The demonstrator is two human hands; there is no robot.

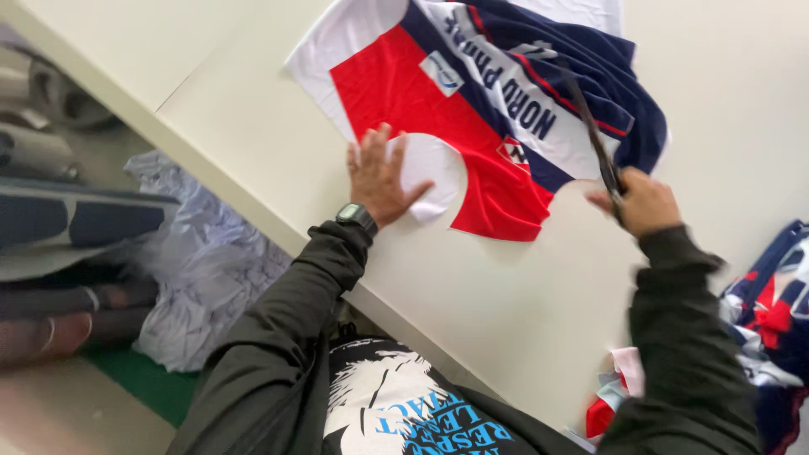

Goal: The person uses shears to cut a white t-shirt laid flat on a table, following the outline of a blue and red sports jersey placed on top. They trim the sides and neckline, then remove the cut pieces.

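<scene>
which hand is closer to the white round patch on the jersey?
Left. The left hand lies flat on the jersey, fingers touching the white round patch. The right hand is off to the patch's right, past the fabric edge, gripping dark scissors.

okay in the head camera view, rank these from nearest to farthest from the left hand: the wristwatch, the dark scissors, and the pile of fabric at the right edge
1. The wristwatch, on the wrist right below the left hand.
2. The dark scissors, across the red, white and navy jersey, held in the right hand.
3. The pile of fabric, at the table's far right edge.
</scene>
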